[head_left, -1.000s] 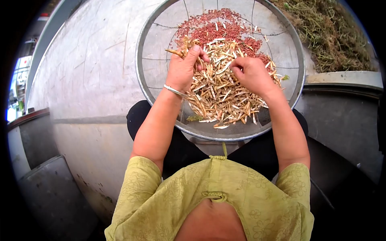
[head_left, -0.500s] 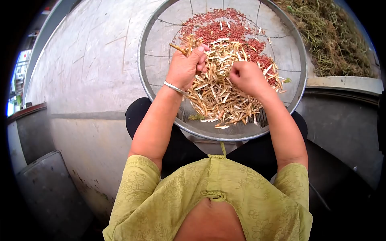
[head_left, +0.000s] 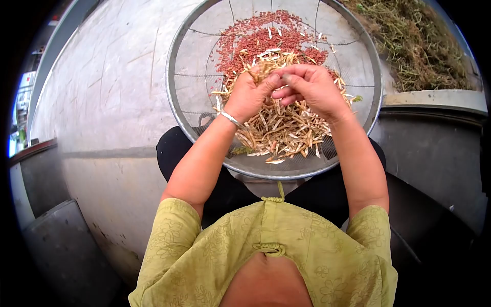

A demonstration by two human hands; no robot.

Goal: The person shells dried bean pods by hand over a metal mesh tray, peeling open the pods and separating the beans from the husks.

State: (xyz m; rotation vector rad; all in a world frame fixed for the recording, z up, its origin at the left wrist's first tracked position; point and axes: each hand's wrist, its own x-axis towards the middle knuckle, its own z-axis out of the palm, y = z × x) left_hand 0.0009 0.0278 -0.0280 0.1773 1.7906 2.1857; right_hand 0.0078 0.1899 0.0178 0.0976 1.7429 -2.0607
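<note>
A round wire-mesh sieve (head_left: 377,84) with a metal rim rests over my lap. Dry, tan bean pods (head_left: 286,134) are heaped in its middle and near side. Small red beans (head_left: 258,38) are spread toward its far side. My left hand (head_left: 246,98), with a bracelet at the wrist, is closed on some dry pods (head_left: 265,66) above the heap. Touching the left thumb tip, my right hand (head_left: 316,92) has its thumb and forefinger pinched together. Whatever is between those fingertips is too small to make out.
Dried plant stalks (head_left: 417,48) are piled at the upper right, behind a pale raised edge (head_left: 434,101). Concrete floor (head_left: 112,66) stretches to the left. A dark, flat-topped object (head_left: 69,245) stands at the lower left.
My right hand has moved up and left from over the pods to meet my left hand. The left hand has shifted slightly right. The sieve appears a little further left in view.
</note>
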